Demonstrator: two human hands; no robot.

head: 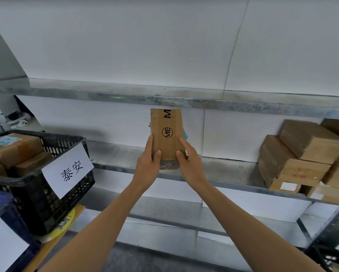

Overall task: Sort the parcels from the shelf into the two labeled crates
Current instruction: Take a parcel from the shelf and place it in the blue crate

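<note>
A small brown cardboard parcel [167,130] with a black "ME" circle mark is held upright in front of the metal shelf [231,169]. My left hand [148,163] grips its left edge and my right hand [188,163] grips its right edge, thumbs on the front face. A black crate [52,195] with a white paper label stands at the left, holding several brown parcels. A blue crate [5,228] with a white label sits at the lower left, mostly cut off by the frame edge.
A stack of several brown cardboard boxes [302,160] fills the right end of the shelf. An upper shelf rail [164,97] runs above the parcel. A yellow disc [65,224] lies under the black crate. A dark shelf upright [329,228] stands at right.
</note>
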